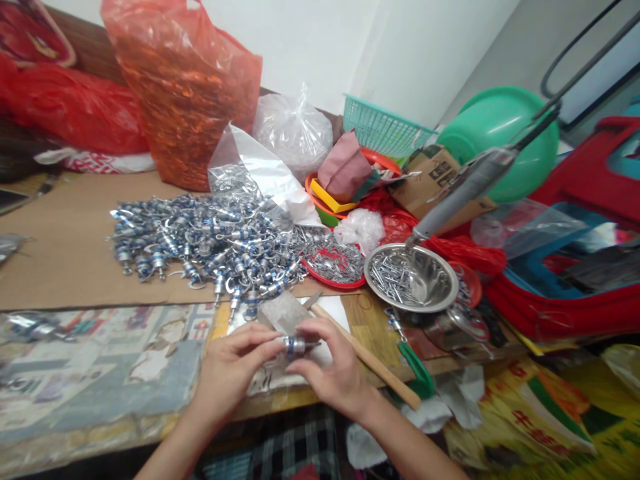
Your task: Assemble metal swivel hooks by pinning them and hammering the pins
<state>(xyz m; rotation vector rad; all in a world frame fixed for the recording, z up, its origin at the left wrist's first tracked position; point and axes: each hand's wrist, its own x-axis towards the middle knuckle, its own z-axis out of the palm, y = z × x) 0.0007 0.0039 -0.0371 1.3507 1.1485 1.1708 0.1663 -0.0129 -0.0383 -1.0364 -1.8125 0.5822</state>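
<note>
A small silver metal fitting with blue bands (294,345) is held level above the front edge of the work surface. My left hand (235,363) pinches its left end between thumb and fingers. Around its right end curl the thumb and fingers of my right hand (335,367), and a thin dark tip sticks out there. Just behind the hands sits a grey metal block (284,312) on white paper. A hammer with a wooden handle (380,367) lies to the right of my right hand. Many similar fittings (200,233) form a heap beyond.
A red tray of small metal parts (336,261) and a steel bowl of metal pins (400,280) stand right of the heap. Over the bowl slants a grey hanging tool (465,187). A green-handled item (417,370) lies near the front edge. Behind stands a filled orange bag (185,93).
</note>
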